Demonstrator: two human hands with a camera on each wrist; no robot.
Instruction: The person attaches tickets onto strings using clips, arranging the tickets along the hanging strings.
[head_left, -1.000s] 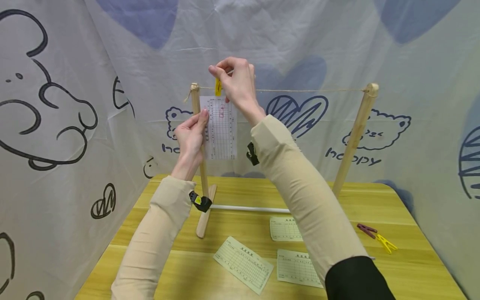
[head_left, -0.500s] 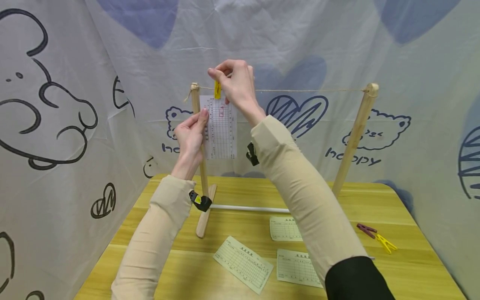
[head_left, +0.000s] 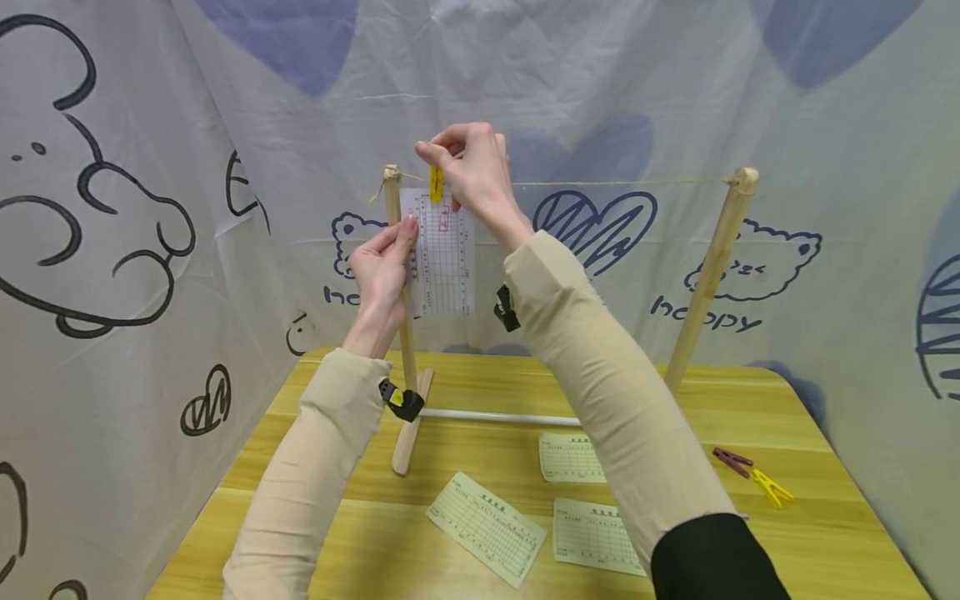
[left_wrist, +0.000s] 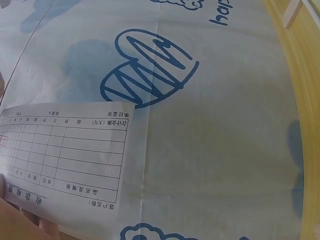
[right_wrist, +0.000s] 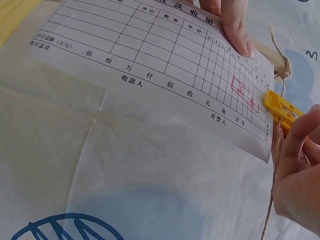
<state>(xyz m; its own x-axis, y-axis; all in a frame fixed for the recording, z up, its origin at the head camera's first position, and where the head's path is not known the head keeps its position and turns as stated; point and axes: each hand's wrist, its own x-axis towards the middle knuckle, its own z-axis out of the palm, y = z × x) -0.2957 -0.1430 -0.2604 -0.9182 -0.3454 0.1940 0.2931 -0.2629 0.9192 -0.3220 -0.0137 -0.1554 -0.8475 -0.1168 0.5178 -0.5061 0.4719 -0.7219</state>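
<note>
A white printed receipt (head_left: 444, 271) with a red stamp hangs lengthwise beside the left post, its top edge at the string (head_left: 622, 182). My left hand (head_left: 381, 271) pinches its left edge between thumb and fingers. With thumb and fingertips my right hand (head_left: 480, 175) grips a yellow clothespin (head_left: 436, 185) from above. In the right wrist view, the clothespin (right_wrist: 276, 106) overlaps the stamped end of the receipt (right_wrist: 165, 60), right by the string (right_wrist: 272, 200). The left wrist view shows the receipt (left_wrist: 65, 150) with only part of the left hand at the corner.
The string runs between the left wooden post (head_left: 405, 350) and right wooden post (head_left: 708, 283). A white rod (head_left: 498, 417) joins the stand low down. Three receipts, one tilted (head_left: 487, 529), lie on the wooden table (head_left: 360, 550). Purple (head_left: 733, 460) and yellow clothespins (head_left: 772, 487) lie at right.
The yellow clothespin and right hand have moved down, so the clothespin now overlaps the receipt's top edge. The receipt has risen slightly, and the string dips a little.
</note>
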